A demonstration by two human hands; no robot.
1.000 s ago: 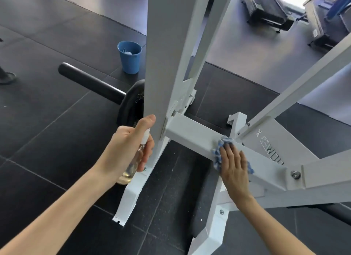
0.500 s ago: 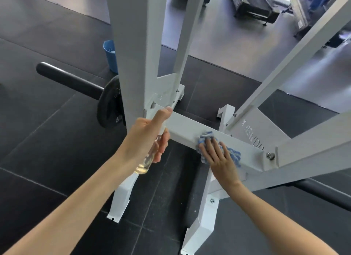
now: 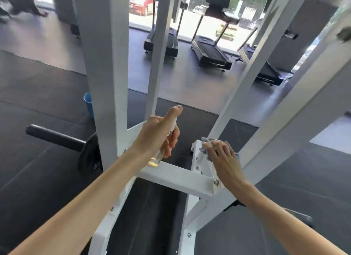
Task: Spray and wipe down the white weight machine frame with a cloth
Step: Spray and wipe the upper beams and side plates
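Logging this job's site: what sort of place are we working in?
Most likely a gym: treadmills stand by the window, a weight plate sits on a bar, and the white machine frame stands on dark mat flooring.

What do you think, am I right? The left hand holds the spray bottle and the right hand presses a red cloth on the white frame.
Not quite: the cloth is blue-grey, not red. The head view shows the left hand holding the spray bottle and the right hand pressing the blue-grey cloth on the white frame.
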